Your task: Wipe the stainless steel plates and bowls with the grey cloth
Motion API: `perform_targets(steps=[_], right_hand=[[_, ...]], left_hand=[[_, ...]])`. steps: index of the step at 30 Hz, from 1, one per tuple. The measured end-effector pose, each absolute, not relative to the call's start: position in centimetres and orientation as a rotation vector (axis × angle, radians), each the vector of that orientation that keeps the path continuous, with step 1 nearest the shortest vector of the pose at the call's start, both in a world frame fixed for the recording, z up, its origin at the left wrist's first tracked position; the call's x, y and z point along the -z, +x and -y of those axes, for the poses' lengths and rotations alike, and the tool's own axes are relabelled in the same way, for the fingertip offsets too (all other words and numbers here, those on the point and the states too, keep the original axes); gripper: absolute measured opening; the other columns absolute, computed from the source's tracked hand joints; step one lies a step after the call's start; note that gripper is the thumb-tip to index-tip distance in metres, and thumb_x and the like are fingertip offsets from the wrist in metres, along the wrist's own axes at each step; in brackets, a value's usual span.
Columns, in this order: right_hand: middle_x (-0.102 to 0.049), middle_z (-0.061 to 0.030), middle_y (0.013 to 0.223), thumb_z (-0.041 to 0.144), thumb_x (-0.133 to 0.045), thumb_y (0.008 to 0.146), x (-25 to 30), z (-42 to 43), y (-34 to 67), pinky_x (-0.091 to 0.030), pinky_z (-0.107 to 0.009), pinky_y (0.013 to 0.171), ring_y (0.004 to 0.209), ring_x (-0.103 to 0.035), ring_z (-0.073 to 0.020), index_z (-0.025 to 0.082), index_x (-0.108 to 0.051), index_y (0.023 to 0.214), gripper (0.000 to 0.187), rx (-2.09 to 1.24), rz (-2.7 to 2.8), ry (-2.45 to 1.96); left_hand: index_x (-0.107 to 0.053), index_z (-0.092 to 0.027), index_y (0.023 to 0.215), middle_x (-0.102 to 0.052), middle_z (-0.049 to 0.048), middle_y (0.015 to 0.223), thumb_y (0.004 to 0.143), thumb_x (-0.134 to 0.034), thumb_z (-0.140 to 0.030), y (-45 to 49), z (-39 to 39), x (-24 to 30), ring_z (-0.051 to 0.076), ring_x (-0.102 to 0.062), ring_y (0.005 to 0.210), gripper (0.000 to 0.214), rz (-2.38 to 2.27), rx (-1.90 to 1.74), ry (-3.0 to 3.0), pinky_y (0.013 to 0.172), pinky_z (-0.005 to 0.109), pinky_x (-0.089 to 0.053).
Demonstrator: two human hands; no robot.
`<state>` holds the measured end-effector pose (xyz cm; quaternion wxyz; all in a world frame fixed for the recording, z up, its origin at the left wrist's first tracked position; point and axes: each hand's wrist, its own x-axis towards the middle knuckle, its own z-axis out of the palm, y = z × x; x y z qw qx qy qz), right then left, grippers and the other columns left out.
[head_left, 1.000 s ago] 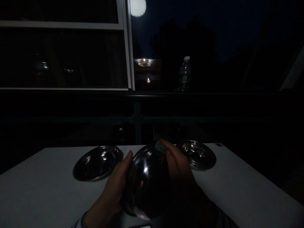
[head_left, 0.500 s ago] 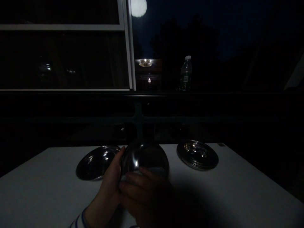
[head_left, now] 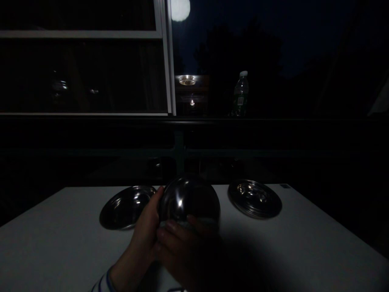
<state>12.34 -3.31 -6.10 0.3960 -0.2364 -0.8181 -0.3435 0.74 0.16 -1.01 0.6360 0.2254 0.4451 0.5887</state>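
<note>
Above the white table (head_left: 60,239) I hold a shiny steel plate (head_left: 188,200) tilted upright, its back toward me. My left hand (head_left: 142,239) grips its left rim with the thumb on top. My right hand (head_left: 185,247) presses its fingers against the plate's lower back, over what looks like a pale cloth; the dim light hides the details. A second steel plate (head_left: 127,207) lies flat just left of my hands. A stack of steel plates (head_left: 254,198) rests on the table to the right.
A dark railing (head_left: 194,152) runs behind the table's far edge. A plastic water bottle (head_left: 241,95) stands on the ledge beyond it, next to a window frame (head_left: 168,61). The scene is very dark.
My right hand moved from the plate's upper right rim down to its lower back. The plate has tipped up more upright and risen a little.
</note>
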Motion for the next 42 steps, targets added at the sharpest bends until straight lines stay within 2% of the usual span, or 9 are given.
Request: perform_targets(steps=[6, 11, 16, 21, 24, 29, 33, 38, 42], right_hand=[[-0.062, 0.0003, 0.112, 0.025, -0.041, 0.089, 4.3, 2.5, 13.8, -0.014, -0.031, 0.111, 0.120, -0.042, -0.0109, 0.018, -0.056, 0.108, 0.026, 0.657, 1.911, -0.823], [-0.060, -0.0092, 0.116, 0.017, -0.033, 0.088, 2.7, 1.5, 17.5, -0.035, -0.038, 0.102, 0.115, -0.050, -0.0175, 0.011, -0.054, 0.113, 0.034, 0.388, 1.852, -0.978], [-0.062, -0.0063, 0.114, 0.024, -0.031, 0.091, 2.5, 1.2, 18.8, -0.052, -0.030, 0.083, 0.103, -0.059, -0.0165, 0.018, -0.050, 0.120, 0.035, -0.119, 1.572, -1.049], [-0.051, -0.0087, 0.127, 0.018, -0.029, 0.091, 4.6, 1.4, 16.6, -0.042, -0.037, 0.098, 0.123, -0.042, -0.0187, 0.015, -0.044, 0.125, 0.038, 0.285, 1.601, -0.876], [-0.056, -0.0081, 0.122, 0.018, -0.035, 0.089, 5.9, 2.2, 14.4, -0.030, -0.044, 0.105, 0.126, -0.037, -0.0196, 0.016, -0.049, 0.118, 0.032, 0.619, 1.764, -0.839], [-0.060, 0.0022, 0.118, 0.021, -0.044, 0.088, 7.0, 3.2, 11.4, -0.021, -0.029, 0.111, 0.126, -0.036, -0.0124, 0.018, -0.057, 0.108, 0.024, 0.872, 1.909, -0.648], [-0.057, 0.0046, 0.122, 0.022, -0.043, 0.088, 6.5, 3.0, 11.0, -0.016, -0.031, 0.113, 0.127, -0.033, -0.0118, 0.019, -0.057, 0.111, 0.027, 0.816, 1.966, -0.663], [-0.055, -0.0061, 0.124, 0.020, -0.036, 0.089, 4.1, 1.6, 14.9, -0.026, -0.040, 0.108, 0.125, -0.038, -0.0162, 0.014, -0.050, 0.120, 0.035, 0.677, 1.959, -0.917], [-0.053, -0.0127, 0.125, 0.015, -0.031, 0.087, 2.8, 0.4, 19.0, -0.038, -0.045, 0.100, 0.121, -0.044, -0.0206, 0.010, -0.047, 0.124, 0.040, 0.452, 1.865, -1.103]], left_hand=[[-0.064, -0.014, 0.065, -0.062, -0.0017, 0.054, 0.062, -0.071, -0.037, 1.5, 1.1, 2.1, 0.012, -0.058, 0.049, 0.024, -1.045, -1.257, 0.647, 0.045, 0.020, -0.044], [-0.061, -0.014, 0.054, -0.057, -0.0010, 0.043, 0.069, -0.067, -0.032, 1.2, 1.2, 1.6, 0.011, -0.052, 0.039, 0.025, -0.902, -1.106, 0.689, 0.040, 0.020, -0.041], [-0.064, -0.015, 0.059, -0.063, -0.0001, 0.046, 0.083, -0.049, -0.021, 0.3, 0.6, 0.2, 0.011, -0.057, 0.039, 0.029, -0.747, -1.274, 0.472, 0.039, 0.019, -0.044], [-0.066, -0.014, 0.066, -0.068, 0.0024, 0.055, 0.084, -0.044, -0.020, -0.3, -0.4, 0.0, 0.013, -0.061, 0.045, 0.029, -0.635, -1.367, 0.382, 0.046, 0.022, -0.049], [-0.065, -0.014, 0.065, -0.067, 0.0019, 0.053, 0.083, -0.045, -0.020, -0.1, -0.7, 0.2, 0.014, -0.061, 0.047, 0.028, -0.679, -1.403, 0.340, 0.052, 0.025, -0.052], [-0.060, -0.015, 0.060, -0.062, -0.0016, 0.047, 0.084, -0.044, -0.019, 0.8, -0.3, 0.4, 0.010, -0.056, 0.042, 0.029, -0.763, -1.429, 0.346, 0.053, 0.022, -0.050], [-0.062, -0.016, 0.066, -0.065, -0.0008, 0.053, 0.083, -0.049, -0.024, 1.4, 0.3, 0.7, 0.011, -0.060, 0.048, 0.023, -0.819, -1.379, 0.350, 0.054, 0.020, -0.050], [-0.065, -0.016, 0.073, -0.068, 0.0010, 0.059, 0.081, -0.053, -0.026, 2.2, 0.8, 1.9, 0.012, -0.062, 0.051, 0.018, -0.740, -1.241, 0.376, 0.053, 0.021, -0.050], [-0.064, -0.014, 0.066, -0.065, 0.0018, 0.052, 0.078, -0.057, -0.030, 2.4, 1.3, 2.5, 0.014, -0.060, 0.045, 0.021, -0.730, -1.055, 0.452, 0.047, 0.023, -0.048]])
